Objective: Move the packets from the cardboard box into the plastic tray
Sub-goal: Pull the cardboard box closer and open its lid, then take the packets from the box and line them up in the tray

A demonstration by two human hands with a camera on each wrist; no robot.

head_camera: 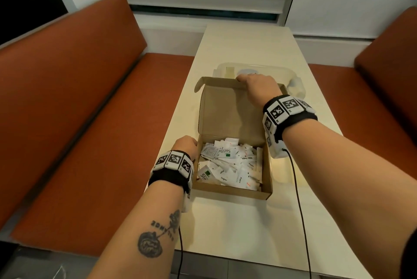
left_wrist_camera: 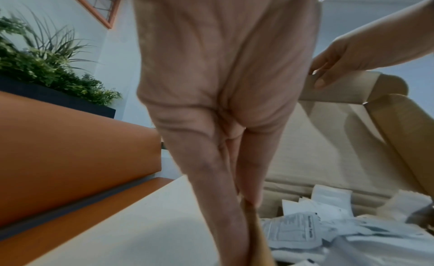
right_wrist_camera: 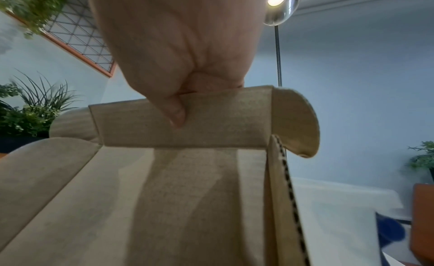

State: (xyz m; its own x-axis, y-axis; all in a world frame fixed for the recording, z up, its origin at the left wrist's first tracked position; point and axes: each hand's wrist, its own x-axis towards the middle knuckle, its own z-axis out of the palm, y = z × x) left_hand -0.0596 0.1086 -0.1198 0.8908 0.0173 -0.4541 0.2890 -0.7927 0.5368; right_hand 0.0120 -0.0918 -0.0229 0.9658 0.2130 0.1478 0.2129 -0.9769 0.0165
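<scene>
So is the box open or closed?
Open. The right hand holds the box lid up, and packets show inside.

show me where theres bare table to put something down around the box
Bare table lies in front of the cardboard box, and beyond the plastic tray toward the window. Crowded: the tray sits right behind the raised lid, and the packets fill the box.

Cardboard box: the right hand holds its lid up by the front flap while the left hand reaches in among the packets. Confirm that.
Not quite. The left hand is not among the packets; it grips the left wall of the cardboard box, as the left wrist view shows. The right hand does hold the lid up by its front flap.
</scene>
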